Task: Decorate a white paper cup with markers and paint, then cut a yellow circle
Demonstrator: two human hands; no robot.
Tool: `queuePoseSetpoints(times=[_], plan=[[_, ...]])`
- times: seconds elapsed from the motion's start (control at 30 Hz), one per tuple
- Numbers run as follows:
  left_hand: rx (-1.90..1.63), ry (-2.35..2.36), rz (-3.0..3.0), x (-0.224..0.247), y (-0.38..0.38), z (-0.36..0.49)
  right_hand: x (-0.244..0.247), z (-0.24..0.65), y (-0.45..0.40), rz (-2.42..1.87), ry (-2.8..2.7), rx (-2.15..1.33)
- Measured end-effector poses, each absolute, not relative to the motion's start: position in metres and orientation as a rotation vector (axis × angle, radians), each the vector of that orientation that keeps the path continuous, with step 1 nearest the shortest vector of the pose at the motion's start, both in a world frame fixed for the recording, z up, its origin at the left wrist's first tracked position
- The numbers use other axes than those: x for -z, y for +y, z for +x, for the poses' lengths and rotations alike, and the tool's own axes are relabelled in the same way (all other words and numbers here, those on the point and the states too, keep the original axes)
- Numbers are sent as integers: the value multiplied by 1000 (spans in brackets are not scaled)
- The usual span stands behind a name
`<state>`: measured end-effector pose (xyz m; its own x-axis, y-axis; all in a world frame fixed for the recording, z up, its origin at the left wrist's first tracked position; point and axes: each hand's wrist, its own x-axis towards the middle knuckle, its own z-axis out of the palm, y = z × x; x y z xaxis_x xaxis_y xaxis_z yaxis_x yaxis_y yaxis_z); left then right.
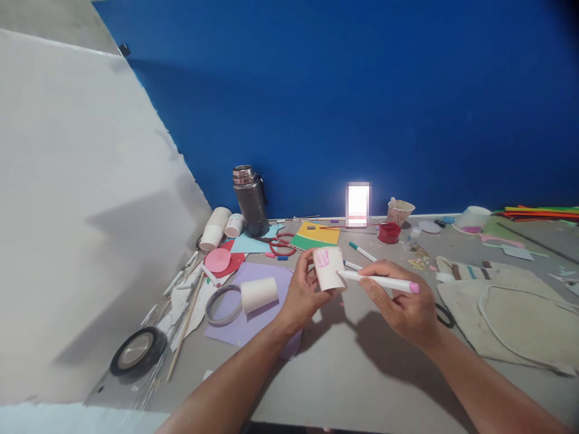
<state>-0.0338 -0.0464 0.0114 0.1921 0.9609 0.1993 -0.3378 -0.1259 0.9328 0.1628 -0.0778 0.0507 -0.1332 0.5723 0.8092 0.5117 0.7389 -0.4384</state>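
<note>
My left hand (304,288) is closed around a white paper cup (332,274), holding it slightly tilted above the table. Pink scribbled strokes show on the upper left of the cup's side. In my right hand (404,301) is a white marker (384,281) with a pink end cap. Its tip meets or nearly meets the side of the cup; I cannot tell which. Just behind the cup lie a white marker with a teal end (362,251) and another, partly hidden. A second white paper cup (259,295) rests on its side on purple paper (221,328) to the left.
Red-handled scissors (283,246) and coloured paper lie behind my left hand. A dark thermos (250,202) stands near the blue wall beside stacked paper cups (215,229). Black tape (138,352) is at the near left. At right lies a beige cloth bag (511,307).
</note>
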Motion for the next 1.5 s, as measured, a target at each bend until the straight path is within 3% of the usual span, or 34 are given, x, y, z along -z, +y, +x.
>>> queuePoseSetpoints(times=[1.5], plan=[[-1285,720,1183,-12,-48,-33,-56,163,-81,-810,-1748,-101]])
